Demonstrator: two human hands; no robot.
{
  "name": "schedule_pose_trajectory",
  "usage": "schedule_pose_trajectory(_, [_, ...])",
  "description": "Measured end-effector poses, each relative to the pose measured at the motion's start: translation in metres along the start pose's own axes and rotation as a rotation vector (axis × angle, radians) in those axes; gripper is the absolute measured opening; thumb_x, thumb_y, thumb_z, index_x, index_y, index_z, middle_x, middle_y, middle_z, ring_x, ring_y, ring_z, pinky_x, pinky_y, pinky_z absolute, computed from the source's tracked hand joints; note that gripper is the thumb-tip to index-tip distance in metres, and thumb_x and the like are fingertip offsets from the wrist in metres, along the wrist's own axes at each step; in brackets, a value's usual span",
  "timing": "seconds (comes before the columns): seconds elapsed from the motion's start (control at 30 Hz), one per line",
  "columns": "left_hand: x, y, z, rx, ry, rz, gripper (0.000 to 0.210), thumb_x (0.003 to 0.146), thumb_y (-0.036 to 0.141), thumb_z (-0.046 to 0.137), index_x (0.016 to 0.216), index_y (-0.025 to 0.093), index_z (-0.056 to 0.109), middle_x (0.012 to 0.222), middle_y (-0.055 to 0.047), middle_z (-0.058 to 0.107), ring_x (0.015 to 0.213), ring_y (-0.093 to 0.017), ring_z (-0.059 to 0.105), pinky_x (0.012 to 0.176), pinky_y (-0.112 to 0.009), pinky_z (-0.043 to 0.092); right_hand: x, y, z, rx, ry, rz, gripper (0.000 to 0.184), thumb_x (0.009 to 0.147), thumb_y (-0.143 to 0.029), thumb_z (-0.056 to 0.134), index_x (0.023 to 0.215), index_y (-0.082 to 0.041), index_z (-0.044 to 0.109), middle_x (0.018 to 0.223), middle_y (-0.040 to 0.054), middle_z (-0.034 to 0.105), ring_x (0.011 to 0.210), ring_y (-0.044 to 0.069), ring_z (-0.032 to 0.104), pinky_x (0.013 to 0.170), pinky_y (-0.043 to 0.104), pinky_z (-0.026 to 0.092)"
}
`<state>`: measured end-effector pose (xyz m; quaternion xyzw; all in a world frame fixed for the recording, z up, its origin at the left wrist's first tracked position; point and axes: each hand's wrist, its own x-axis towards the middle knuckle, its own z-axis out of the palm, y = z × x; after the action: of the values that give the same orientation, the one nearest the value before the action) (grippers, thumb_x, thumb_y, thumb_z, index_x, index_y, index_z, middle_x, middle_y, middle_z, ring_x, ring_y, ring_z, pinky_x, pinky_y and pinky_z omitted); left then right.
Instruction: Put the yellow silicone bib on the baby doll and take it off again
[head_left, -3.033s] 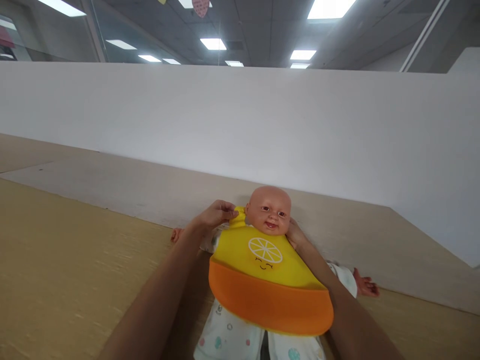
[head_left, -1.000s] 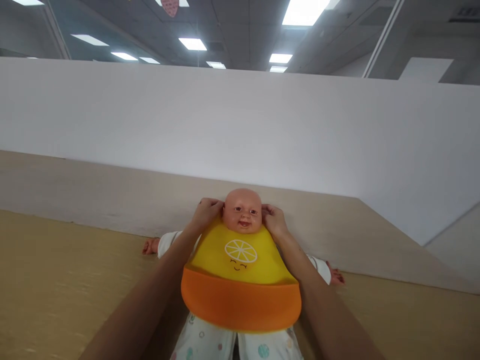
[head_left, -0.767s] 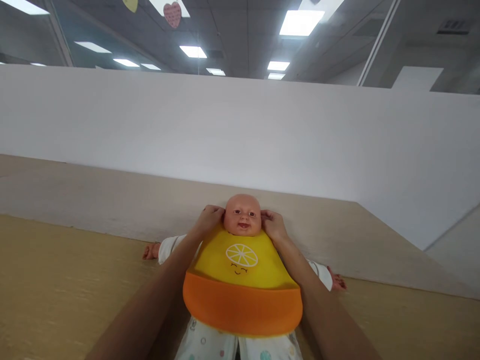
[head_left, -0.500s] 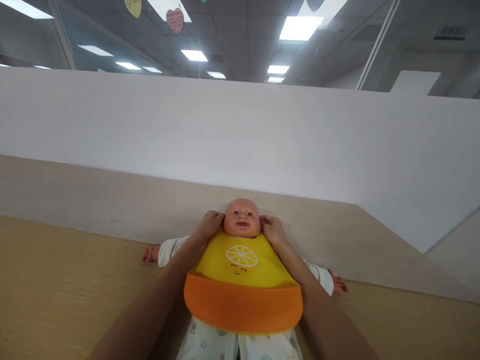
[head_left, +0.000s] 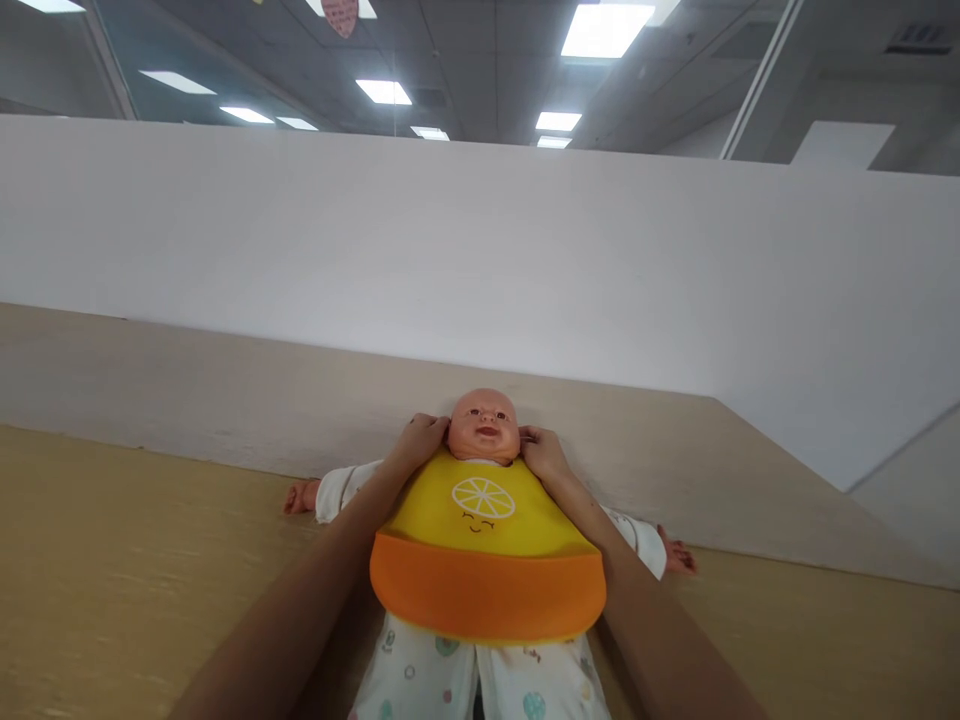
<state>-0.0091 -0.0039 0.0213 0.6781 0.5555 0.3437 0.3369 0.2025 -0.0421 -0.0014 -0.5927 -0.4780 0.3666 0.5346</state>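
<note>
A baby doll (head_left: 485, 425) lies face up, its arms spread wide, in a white patterned outfit (head_left: 439, 668). Over its chest rests a silicone bib (head_left: 412, 515), yellow with a lemon slice and smiling face, and an orange catch pocket (head_left: 487, 588) along the bottom. My left hand (head_left: 420, 440) is closed at the bib's upper end, beside the doll's neck on the left. On the other side of the neck, my right hand (head_left: 544, 454) is closed at the opposite upper end. Fingertips of both hands are partly hidden behind the neck, and the bib's straps are out of sight.
The doll lies on a tan surface (head_left: 150, 570), with a pale beige ledge (head_left: 225, 400) behind its head. Beyond stands a white partition (head_left: 450, 250) topped by glass panes, where a pink heart-shaped note (head_left: 341, 15) hangs.
The view has tilted down slightly. The bib's neckline sits a little lower, showing more white collar under the doll's chin. Both hands stay at the neck.
</note>
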Motion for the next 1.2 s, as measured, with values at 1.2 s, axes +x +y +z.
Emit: schedule_pose_trajectory(1.2, [-0.042, -0.002, -0.03, -0.543, -0.079, -0.243, 0.031, 0.05, 0.037, 0.075, 0.069, 0.013, 0.069, 0.057, -0.002, 0.065, 0.056, -0.016, 0.059, 0.052, -0.026, 0.043, -0.079, -0.03, -0.016, 0.285, 0.041, 0.212, 0.025, 0.045, -0.024, 0.066, 0.069, -0.016, 0.066, 0.058, -0.0004, 0.064, 0.054, 0.014, 0.057, 0.055, 0.025, 0.043])
